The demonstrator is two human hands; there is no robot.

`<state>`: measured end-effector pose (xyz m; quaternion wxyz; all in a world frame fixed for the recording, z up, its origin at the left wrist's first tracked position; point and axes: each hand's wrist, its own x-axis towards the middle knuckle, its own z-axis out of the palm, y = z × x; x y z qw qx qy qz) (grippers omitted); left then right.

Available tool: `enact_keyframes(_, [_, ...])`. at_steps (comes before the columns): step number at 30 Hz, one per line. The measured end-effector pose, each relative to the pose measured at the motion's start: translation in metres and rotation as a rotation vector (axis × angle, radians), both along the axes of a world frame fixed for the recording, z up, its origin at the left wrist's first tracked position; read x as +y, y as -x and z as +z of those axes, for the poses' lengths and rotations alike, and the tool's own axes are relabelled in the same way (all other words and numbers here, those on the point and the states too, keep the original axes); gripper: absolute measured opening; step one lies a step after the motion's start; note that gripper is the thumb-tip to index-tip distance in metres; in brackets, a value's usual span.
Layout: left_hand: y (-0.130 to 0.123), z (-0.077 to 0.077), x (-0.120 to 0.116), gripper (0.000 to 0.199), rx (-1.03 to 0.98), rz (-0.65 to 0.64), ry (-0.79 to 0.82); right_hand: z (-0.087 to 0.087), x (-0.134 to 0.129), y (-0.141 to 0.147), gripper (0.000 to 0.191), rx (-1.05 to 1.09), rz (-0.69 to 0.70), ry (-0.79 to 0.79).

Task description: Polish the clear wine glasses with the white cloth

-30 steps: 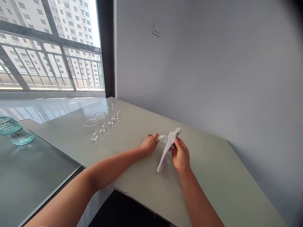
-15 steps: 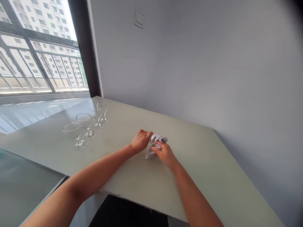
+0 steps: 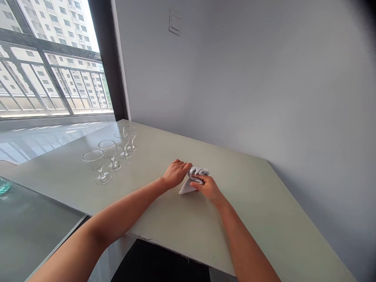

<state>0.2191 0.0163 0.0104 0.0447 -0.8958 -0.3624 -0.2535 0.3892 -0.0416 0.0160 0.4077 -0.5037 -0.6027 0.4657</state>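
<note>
Over the middle of the table, my left hand (image 3: pixel 177 172) is closed around a glass (image 3: pixel 191 171); only a shiny curved part of its bowl shows, and the stem is hidden. My right hand (image 3: pixel 208 187) grips a pale grey cloth (image 3: pixel 188 186), its fingers pushing the bunched fabric against and into the glass. One corner of the cloth hangs down toward the tabletop. To the left, several clear stemmed glasses stand upright in a row, the closest glass (image 3: pixel 100 172) nearest my left forearm.
The pale table (image 3: pixel 258 203) runs to a grey wall (image 3: pixel 264 98) behind and at the right. A lower glass surface (image 3: pixel 35 231) adjoins on the left, with a greenish glass object (image 3: pixel 4 187) at its edge. Beyond is a window (image 3: pixel 55 58) with railings.
The cloth has shifted and turned a little at the glass, showing more of the shiny bowl. My right fingers have moved slightly. The whole view has shifted slightly.
</note>
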Motion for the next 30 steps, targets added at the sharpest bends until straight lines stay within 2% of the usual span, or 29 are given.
enact_keyframes(5, [0.004, 0.010, -0.003, 0.035, -0.083, 0.001, -0.214, 0.005, -0.005, 0.011, 0.047, 0.335, 0.011, 0.088])
enact_keyframes(8, [0.008, 0.016, -0.003, 0.035, -0.072, -0.032, -0.285, 0.008, -0.010, 0.019, 0.039, 0.575, 0.004, 0.182])
enact_keyframes(10, [0.010, 0.018, -0.002, 0.033, -0.054, -0.055, -0.280, 0.009, -0.013, 0.023, 0.034, 0.661, 0.004, 0.221])
enact_keyframes(12, [0.011, 0.020, -0.002, 0.028, -0.045, -0.048, -0.222, 0.008, -0.015, 0.026, 0.036, 0.607, 0.022, 0.200])
enact_keyframes(14, [0.010, 0.021, -0.002, 0.022, -0.030, -0.009, -0.119, 0.004, -0.015, 0.027, 0.040, 0.416, 0.013, 0.118])
enact_keyframes(18, [0.008, 0.031, -0.002, 0.009, 0.058, 0.036, 0.231, -0.006, -0.010, 0.023, 0.031, 0.032, -0.054, -0.148])
enact_keyframes(20, [0.008, 0.040, -0.003, 0.010, 0.156, -0.014, 0.396, -0.007, -0.008, 0.020, 0.026, 0.013, -0.005, -0.157])
enact_keyframes(21, [0.009, 0.045, -0.004, 0.010, 0.199, -0.032, 0.421, -0.006, -0.007, 0.019, 0.027, 0.050, 0.020, -0.113])
enact_keyframes(22, [0.009, 0.049, -0.005, 0.009, 0.221, -0.034, 0.391, -0.004, -0.006, 0.017, 0.028, 0.117, 0.033, -0.053])
enact_keyframes(24, [0.009, 0.055, -0.008, 0.008, 0.188, -0.012, 0.191, 0.002, -0.005, 0.014, 0.029, 0.329, 0.016, 0.067])
enact_keyframes(27, [0.011, 0.058, -0.009, 0.024, 0.093, -0.073, -0.115, 0.009, -0.005, 0.011, 0.028, 0.655, -0.044, 0.167])
enact_keyframes(28, [0.012, 0.059, -0.007, 0.026, 0.090, -0.125, -0.147, 0.011, -0.005, 0.010, 0.028, 0.703, -0.057, 0.184])
enact_keyframes(30, [0.019, 0.061, -0.002, 0.025, 0.105, -0.209, -0.109, 0.014, -0.008, 0.010, 0.029, 0.664, -0.043, 0.177])
